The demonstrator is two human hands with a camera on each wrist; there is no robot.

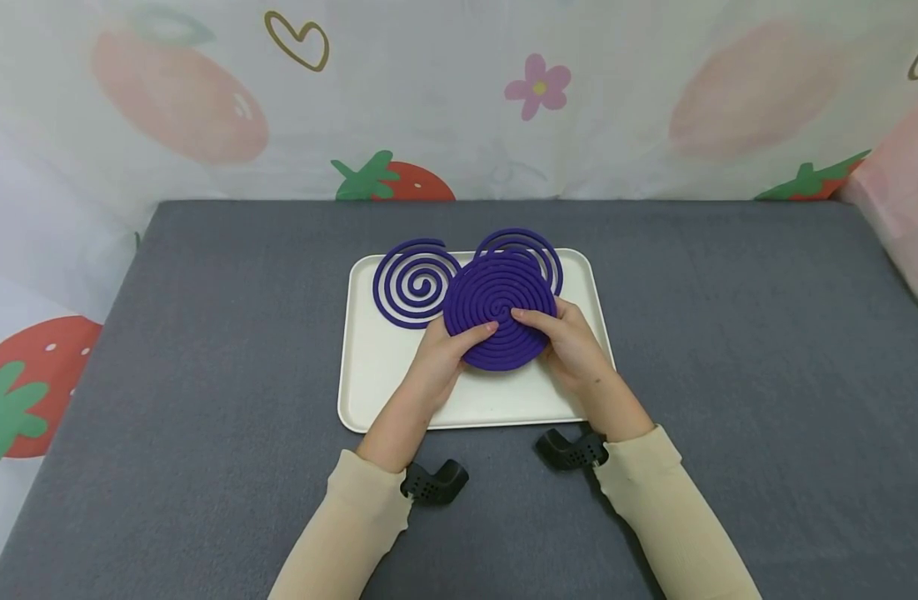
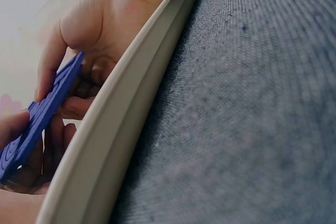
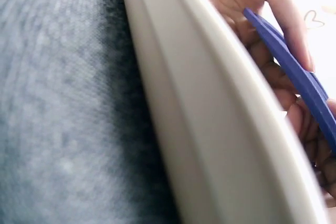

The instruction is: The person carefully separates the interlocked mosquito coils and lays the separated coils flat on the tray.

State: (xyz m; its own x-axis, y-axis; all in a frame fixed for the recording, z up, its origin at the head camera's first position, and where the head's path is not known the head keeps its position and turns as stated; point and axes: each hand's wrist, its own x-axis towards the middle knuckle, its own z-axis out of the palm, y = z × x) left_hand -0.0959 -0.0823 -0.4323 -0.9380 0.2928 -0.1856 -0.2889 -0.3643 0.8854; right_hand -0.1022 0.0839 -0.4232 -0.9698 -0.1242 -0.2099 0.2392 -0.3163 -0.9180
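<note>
Both hands hold a tightly wound purple mosquito coil disc [image 1: 498, 282], tilted up over the white tray [image 1: 387, 379]. The left hand [image 1: 440, 358] pinches its lower left side, thumb on the front face and fingers behind. On the other side the right hand [image 1: 577, 348] does likewise, its thumb close to the spiral's centre. Seen edge-on, the mosquito coil disc [image 2: 50, 103] slants between thumbs and curled fingers in the left wrist view. A loosely wound single coil [image 1: 396, 287] lies at the tray's back left. Another open coil [image 1: 555, 262] shows behind the held disc, partly hidden by it.
The tray stands on a grey cloth-covered table [image 1: 227, 375]; its raised rim [image 3: 210, 66] fills much of the right wrist view. A printed curtain [image 1: 444, 92] hangs behind the table's back edge. Black wrist cameras [image 1: 438, 483] sit close to the tray's front edge.
</note>
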